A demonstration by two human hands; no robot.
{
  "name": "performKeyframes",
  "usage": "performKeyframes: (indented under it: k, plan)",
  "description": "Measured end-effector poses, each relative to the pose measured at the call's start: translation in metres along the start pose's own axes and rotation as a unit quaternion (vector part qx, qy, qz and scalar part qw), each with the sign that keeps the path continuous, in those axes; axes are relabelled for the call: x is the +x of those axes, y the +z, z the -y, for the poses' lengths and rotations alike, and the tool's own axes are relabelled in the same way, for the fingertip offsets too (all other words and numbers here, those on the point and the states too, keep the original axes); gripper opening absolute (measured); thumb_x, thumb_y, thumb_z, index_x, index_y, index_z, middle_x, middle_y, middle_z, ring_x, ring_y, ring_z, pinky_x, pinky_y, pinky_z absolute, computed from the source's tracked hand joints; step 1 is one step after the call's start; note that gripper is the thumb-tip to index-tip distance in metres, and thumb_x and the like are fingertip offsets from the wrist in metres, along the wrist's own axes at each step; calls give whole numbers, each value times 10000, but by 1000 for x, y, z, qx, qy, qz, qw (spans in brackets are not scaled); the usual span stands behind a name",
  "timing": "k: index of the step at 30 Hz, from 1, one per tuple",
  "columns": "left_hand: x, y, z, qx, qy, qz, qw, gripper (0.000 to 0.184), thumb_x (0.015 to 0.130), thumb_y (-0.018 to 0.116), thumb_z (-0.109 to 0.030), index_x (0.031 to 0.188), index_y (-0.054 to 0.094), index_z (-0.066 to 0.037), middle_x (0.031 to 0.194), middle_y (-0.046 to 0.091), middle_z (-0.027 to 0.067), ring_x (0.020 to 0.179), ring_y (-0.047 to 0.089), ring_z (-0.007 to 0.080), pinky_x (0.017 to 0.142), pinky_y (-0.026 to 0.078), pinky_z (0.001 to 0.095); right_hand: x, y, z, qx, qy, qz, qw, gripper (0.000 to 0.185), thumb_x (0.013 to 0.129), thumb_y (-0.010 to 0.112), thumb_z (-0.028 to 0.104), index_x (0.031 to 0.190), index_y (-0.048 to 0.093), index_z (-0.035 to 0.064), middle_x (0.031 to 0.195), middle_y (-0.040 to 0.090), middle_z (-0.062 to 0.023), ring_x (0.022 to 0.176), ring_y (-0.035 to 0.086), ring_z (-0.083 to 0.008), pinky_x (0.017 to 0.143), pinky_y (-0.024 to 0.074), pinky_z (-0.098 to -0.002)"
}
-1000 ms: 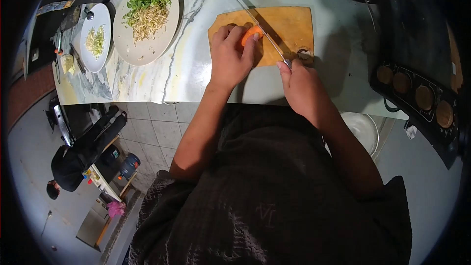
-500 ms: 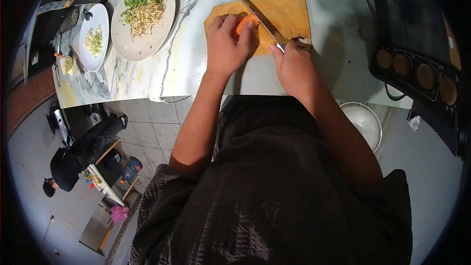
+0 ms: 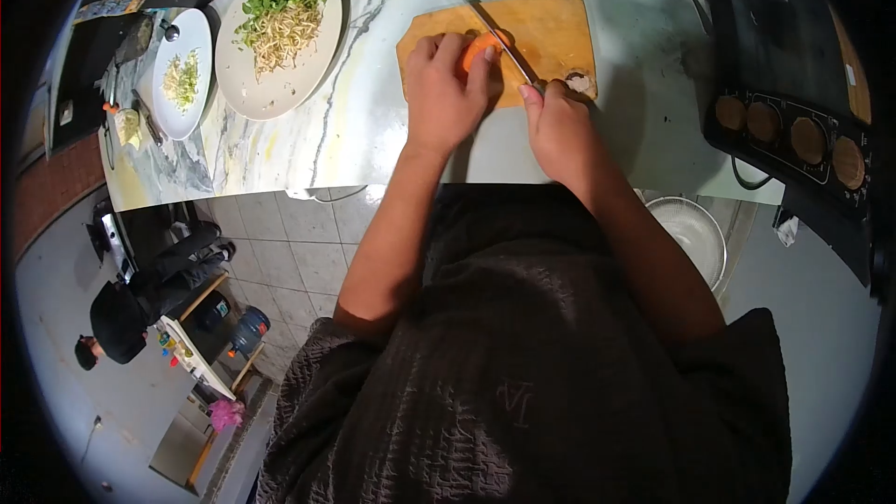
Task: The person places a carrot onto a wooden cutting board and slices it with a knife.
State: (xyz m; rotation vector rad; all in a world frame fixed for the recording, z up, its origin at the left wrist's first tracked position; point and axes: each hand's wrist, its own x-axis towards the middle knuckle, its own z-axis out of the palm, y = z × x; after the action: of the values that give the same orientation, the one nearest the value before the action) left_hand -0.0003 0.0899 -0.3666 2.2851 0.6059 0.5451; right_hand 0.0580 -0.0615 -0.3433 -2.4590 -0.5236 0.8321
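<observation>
An orange carrot [image 3: 476, 49] lies on the wooden cutting board [image 3: 551, 28], partly hidden by my fingers. My left hand [image 3: 446, 84] is closed around it, thumb on the near side. In my right hand [image 3: 560, 126] is the handle of a long kitchen knife [image 3: 481, 14]. Its blade slants up and to the left, passing over the carrot's right end; whether the edge touches the carrot I cannot tell. The board's near right corner has a hole beside my right hand.
Left of the board, an oval plate [image 3: 271, 103] carries bean sprouts and chopped greens. A smaller white plate [image 3: 173, 126] holds chopped pale bits and a spoon. A black stove [image 3: 784, 131] with knobs stands at right. Below the counter is a mesh basket [image 3: 691, 224]; another person [image 3: 121, 322] is far left.
The knife blade has shifted left relative to the carrot and now crosses its right end. The whole view has moved slightly; both hands keep their hold.
</observation>
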Motion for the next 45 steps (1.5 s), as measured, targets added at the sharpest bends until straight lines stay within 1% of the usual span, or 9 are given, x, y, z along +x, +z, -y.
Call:
performKeyframes:
  k: [7,14,20,26,28,34,38,40,45]
  plan:
    - [-1,-2,-4,4,-21,11,1000,229,863,689,-236,984,679,-42,867,607,172,861,556,353,771,453,431,-26,-6,-22,-66,-12,-46,997,379,1003,471,360,974,492,-16,727,635,-281,736,631,-487,647,508,-544]
    - [0,-8,-7,-8,-18,25,999,259,865,687,-238,1004,671,-20,864,609,177,865,554,347,787,453,428,-30,-13,-29,-29,-43,-65,997,353,998,468,379,970,521,31,711,630,-267,731,624,-484,646,488,-571]
    - [-1,-4,-5,-5,44,-20,999,239,869,678,-216,1009,673,-23,858,615,163,860,553,340,794,441,424,-30,-23,-30,13,-45,-40,998,356,998,462,376,939,550,36,719,627,-261,749,612,-488,680,478,-570]
    - [-1,-6,-6,2,-48,39,998,260,888,682,-240,1049,659,-36,947,614,160,944,557,322,828,462,393,-22,-19,-28,11,-64,-35,997,400,1007,429,365,957,577,-4,783,642,-282,805,624,-481,722,494,-558]
    - [0,-3,-5,-28,-59,6,998,203,847,698,-200,973,676,-42,882,618,165,875,560,340,814,450,419,-21,-21,-22,18,-63,-46,997,433,1012,412,369,972,574,-31,797,645,-288,812,626,-486,737,499,-557]
    - [4,-2,-2,-102,-127,31,986,218,831,714,-184,958,662,-14,882,615,183,857,583,342,764,475,414,-22,-27,-7,72,-84,-31,993,391,1013,433,327,950,547,-41,775,639,-293,772,622,-494,684,491,-558]
    - [7,-1,-1,-129,-142,36,981,218,830,719,-183,937,655,-5,878,615,191,830,598,339,752,484,414,-21,-25,-5,57,-89,-25,994,374,1012,443,309,935,537,-46,759,636,-292,753,621,-495,665,486,-556]
    - [6,-2,-4,-69,-116,23,991,222,830,728,-190,913,650,1,867,611,197,801,607,337,736,489,409,-21,-25,-1,41,-79,-36,995,385,1012,444,316,924,541,-46,750,635,-288,743,624,-489,667,488,-553]
    - [7,2,-3,-82,-135,16,987,228,833,735,-195,889,644,7,858,607,195,785,613,335,717,493,399,-21,-28,4,21,-64,-23,997,394,1012,443,321,909,550,-44,751,637,-284,741,629,-478,677,492,-544]
